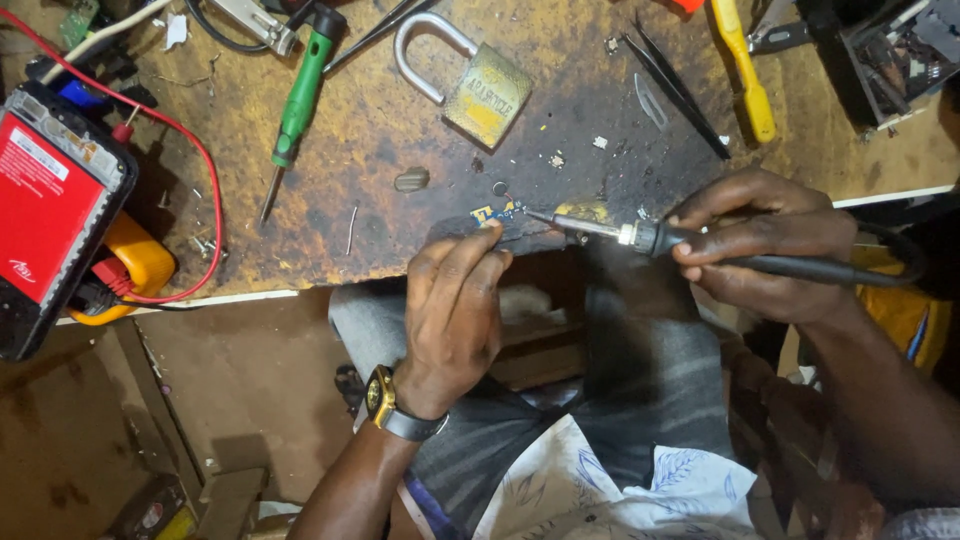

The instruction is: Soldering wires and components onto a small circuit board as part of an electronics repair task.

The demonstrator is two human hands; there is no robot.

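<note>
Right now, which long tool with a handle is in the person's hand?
The black soldering iron, gripped in the right hand. The green screwdriver and the yellow-handled tool lie untouched on the workbench.

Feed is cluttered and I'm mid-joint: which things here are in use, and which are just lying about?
In use:
right hand holding soldering iron
left hand pressing small circuit board

Lying about:
padlock
green screwdriver
black tweezers
yellow tool
red-backed phone

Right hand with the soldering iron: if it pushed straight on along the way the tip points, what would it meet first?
The right hand aims the soldering iron leftward. Its tip is already at the small blue circuit piece, pinned by the left hand fingertips. That piece comes first, though actual contact is unclear.
</note>
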